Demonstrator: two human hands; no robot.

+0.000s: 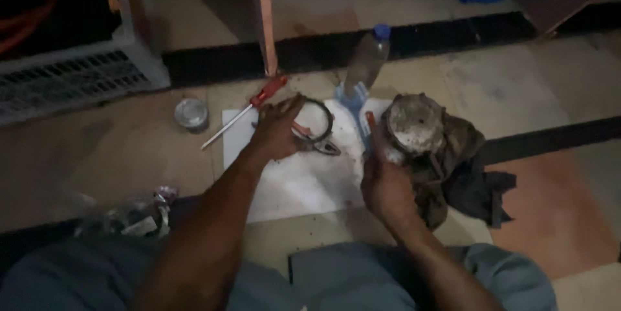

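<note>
While my left hand (277, 131) rests with fingers spread on the pliers (317, 143) and thin ring (317, 117) mid-sheet (291, 188), my right hand (383, 185) half-closes against the corroded round part (414, 123) at the sheet's right edge, which I judge heavy, rigid and best gripped around its rim.

1. We are looking down at what seems to be an informal repair spot on a tiled floor (550, 85), dimly lit, more a home workshop than a fitted one.
2. A white sheet (304, 182) is serving as the work surface at the centre, dirt speckling it.
3. Tools are lying around it: a red-handled screwdriver (249, 109) at 11 o'clock, pliers (315, 143) near the middle.
4. A grimy round machine part (414, 123) is sitting on a dark rag (472, 188) at 3 o'clock.
5. A slatted crate (71, 78) is standing at 10 o'clock.
</note>
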